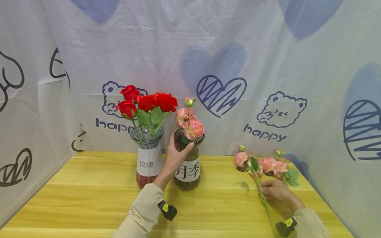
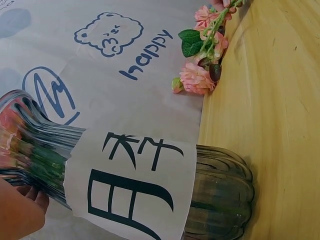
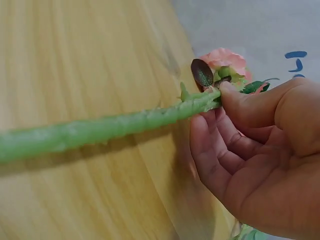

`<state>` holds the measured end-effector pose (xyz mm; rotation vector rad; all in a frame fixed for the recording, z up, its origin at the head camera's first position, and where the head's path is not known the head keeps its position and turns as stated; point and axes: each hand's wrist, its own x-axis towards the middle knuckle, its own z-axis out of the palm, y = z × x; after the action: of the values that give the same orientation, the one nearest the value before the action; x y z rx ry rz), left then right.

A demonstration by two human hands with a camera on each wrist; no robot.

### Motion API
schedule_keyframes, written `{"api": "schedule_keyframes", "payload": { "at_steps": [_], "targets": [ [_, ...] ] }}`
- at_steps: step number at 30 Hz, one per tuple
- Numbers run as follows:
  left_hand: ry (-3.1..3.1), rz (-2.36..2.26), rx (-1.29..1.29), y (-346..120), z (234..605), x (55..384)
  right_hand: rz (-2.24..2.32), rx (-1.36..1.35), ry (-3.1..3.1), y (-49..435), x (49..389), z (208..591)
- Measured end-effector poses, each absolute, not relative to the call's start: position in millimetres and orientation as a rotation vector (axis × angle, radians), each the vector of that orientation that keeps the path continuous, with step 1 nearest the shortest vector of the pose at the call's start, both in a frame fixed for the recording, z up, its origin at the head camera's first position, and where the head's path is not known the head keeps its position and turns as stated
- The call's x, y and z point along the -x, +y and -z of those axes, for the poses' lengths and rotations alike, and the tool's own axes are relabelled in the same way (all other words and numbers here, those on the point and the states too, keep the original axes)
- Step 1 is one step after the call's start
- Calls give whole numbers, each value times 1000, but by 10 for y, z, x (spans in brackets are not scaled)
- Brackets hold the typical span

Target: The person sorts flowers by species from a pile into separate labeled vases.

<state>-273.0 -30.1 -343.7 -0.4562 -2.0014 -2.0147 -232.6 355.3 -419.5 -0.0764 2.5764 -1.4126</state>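
Observation:
My left hand point(image 1: 175, 157) grips a dark ribbed glass vase point(image 1: 188, 185) near its flared neck, thumb at the front of the rim. The vase stands upright on the table, wrapped in a white paper label point(image 2: 135, 182) with large black characters. Pink roses point(image 1: 194, 128) and a bud rise from its mouth. At the right, my right hand point(image 1: 278, 191) pinches the green stem point(image 3: 115, 130) of a pink rose spray between thumb and fingers. The spray's blooms point(image 1: 241, 159) lie towards the table's back edge, and a dark leaf point(image 3: 202, 73) shows beside the thumb.
Left of the dark vase stands a second glass vase point(image 1: 150, 160) with a white label, holding red roses point(image 1: 146, 102). Another pink rose spray point(image 1: 281, 168) lies behind my right hand. A printed cloth point(image 1: 175, 33) hangs behind and beside the wooden table point(image 1: 89, 198).

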Motion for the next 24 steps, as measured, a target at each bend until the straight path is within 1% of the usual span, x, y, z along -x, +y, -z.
{"api": "schedule_keyframes", "payload": {
  "at_steps": [7,20,24],
  "targets": [
    [-1992,1998,464,-302,3430,2721,1608,13,2440,3586,2331,4128],
    [-1990,2013,461,-335,3411,2719,2084,103,2215,3483,2340,3852],
    [-1993,2010,467,-332,3421,2729,2178,87,2231,3433,2356,3774]
  ]
}}
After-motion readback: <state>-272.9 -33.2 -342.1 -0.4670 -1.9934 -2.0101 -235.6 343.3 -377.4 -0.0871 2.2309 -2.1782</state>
